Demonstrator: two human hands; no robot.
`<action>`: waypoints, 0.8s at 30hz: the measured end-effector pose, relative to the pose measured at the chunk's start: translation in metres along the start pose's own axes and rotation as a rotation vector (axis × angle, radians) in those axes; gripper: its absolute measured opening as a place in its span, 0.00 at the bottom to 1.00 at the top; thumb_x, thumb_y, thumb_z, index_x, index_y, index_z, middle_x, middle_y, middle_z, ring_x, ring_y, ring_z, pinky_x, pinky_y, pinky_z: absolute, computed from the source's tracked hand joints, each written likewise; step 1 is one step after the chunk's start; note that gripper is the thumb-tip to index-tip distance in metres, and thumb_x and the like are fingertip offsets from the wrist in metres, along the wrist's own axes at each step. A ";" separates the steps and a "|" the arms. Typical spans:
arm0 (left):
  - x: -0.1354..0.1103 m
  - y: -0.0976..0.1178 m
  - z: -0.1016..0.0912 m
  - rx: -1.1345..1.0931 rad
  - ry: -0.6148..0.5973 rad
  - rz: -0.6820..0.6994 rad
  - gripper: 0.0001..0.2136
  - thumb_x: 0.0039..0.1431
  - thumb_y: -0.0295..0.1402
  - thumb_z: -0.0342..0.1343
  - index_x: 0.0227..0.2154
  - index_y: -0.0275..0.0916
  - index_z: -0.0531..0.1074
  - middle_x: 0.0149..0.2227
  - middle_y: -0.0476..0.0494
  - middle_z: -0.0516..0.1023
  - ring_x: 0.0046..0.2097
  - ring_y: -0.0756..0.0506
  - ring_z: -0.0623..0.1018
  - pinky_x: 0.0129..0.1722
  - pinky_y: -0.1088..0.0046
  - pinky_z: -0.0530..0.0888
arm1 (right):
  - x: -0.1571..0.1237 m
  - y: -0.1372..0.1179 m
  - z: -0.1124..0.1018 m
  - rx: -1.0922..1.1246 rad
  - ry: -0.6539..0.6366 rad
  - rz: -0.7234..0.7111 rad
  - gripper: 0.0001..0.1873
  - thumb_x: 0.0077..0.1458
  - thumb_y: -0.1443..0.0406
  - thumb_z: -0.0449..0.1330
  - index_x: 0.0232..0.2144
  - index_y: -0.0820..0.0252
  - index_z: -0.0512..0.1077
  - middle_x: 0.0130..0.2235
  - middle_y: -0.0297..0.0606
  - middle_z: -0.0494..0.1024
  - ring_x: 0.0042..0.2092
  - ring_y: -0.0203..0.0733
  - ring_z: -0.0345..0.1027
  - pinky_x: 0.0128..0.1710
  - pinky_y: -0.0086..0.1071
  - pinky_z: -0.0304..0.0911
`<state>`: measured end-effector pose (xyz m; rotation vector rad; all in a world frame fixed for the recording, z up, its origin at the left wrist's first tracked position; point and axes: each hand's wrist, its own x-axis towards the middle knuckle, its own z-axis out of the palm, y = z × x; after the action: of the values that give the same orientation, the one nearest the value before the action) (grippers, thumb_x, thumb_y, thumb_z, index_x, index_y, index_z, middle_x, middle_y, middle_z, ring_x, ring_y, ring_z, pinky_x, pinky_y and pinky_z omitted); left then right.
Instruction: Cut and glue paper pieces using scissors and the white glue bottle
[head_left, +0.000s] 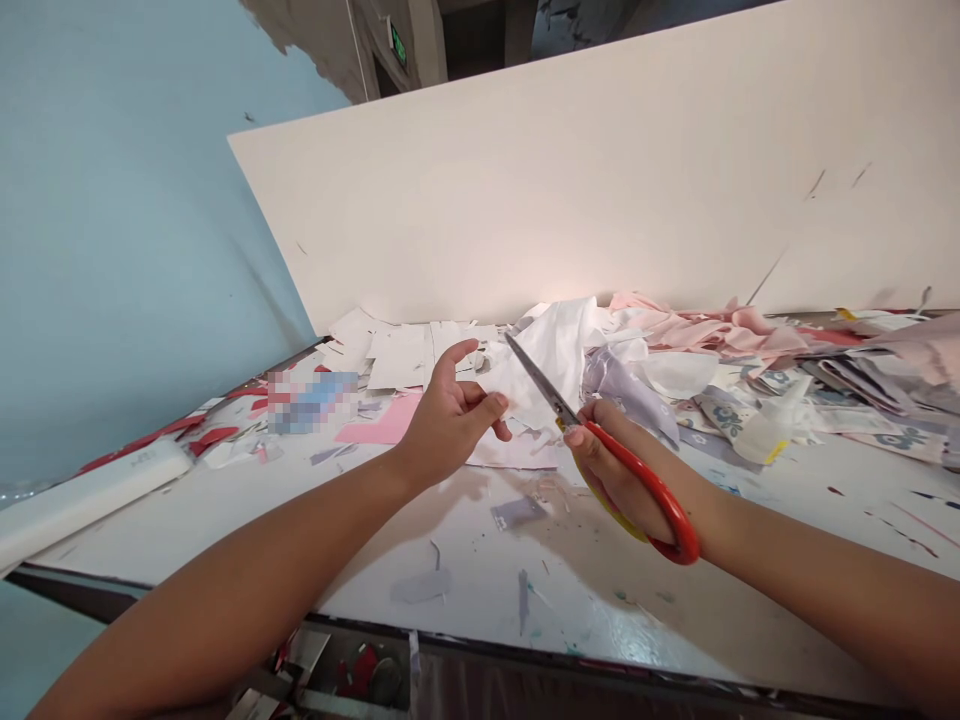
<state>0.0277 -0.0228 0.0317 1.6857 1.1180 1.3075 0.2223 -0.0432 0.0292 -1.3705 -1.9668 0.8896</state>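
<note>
My right hand (pixel 619 465) is wrapped round the handles of a pair of scissors (pixel 667 500), red on one loop and yellow on the other. Their metal blades lie together, pointing up and to the left. My left hand (pixel 454 415) is closed in a pinch at the near left edge of a white cloth (pixel 559 350), with its index finger raised. The scissor tips overlap the cloth in view; whether they touch it I cannot tell. A pink sheet (pixel 386 420) lies just left of my left hand.
Along the white board (pixel 600 180) lie pink fabric (pixel 720 330), white card pieces (pixel 397 355) and patterned scraps (pixel 720 410). A small translucent bottle (pixel 772 430) rests at right, a long white box (pixel 97 500) at left. The table's front edge (pixel 487 645) runs below my arms.
</note>
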 end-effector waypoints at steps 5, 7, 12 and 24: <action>-0.002 0.000 -0.002 -0.014 -0.169 -0.069 0.28 0.49 0.30 0.51 0.54 0.45 0.48 0.20 0.57 0.66 0.20 0.55 0.66 0.23 0.77 0.65 | 0.015 0.009 0.001 0.434 0.047 0.056 0.19 0.46 0.49 0.55 0.24 0.58 0.58 0.23 0.35 0.70 0.27 0.39 0.68 0.31 0.35 0.65; -0.004 0.000 -0.001 0.005 -0.319 -0.117 0.30 0.49 0.29 0.51 0.54 0.45 0.47 0.20 0.57 0.66 0.20 0.55 0.63 0.20 0.79 0.62 | 0.020 0.012 0.002 0.579 0.021 0.041 0.19 0.42 0.52 0.60 0.24 0.59 0.60 0.27 0.38 0.73 0.33 0.41 0.70 0.34 0.35 0.66; -0.007 0.001 0.004 0.049 -0.552 -0.119 0.34 0.49 0.34 0.54 0.57 0.45 0.43 0.18 0.59 0.60 0.20 0.56 0.59 0.21 0.80 0.57 | 0.015 0.008 0.005 0.580 -0.068 0.000 0.18 0.36 0.58 0.65 0.23 0.59 0.60 0.23 0.32 0.70 0.29 0.39 0.69 0.31 0.33 0.65; 0.000 -0.012 0.006 0.124 -0.375 -0.144 0.20 0.47 0.41 0.55 0.43 0.41 0.63 0.24 0.53 0.65 0.26 0.53 0.64 0.25 0.76 0.62 | 0.010 0.004 0.009 0.456 0.103 0.076 0.15 0.41 0.65 0.60 0.29 0.57 0.56 0.25 0.31 0.72 0.30 0.41 0.70 0.30 0.34 0.63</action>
<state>0.0315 -0.0191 0.0197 1.8104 1.0866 0.8033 0.2148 -0.0344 0.0212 -1.1993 -1.5197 1.1895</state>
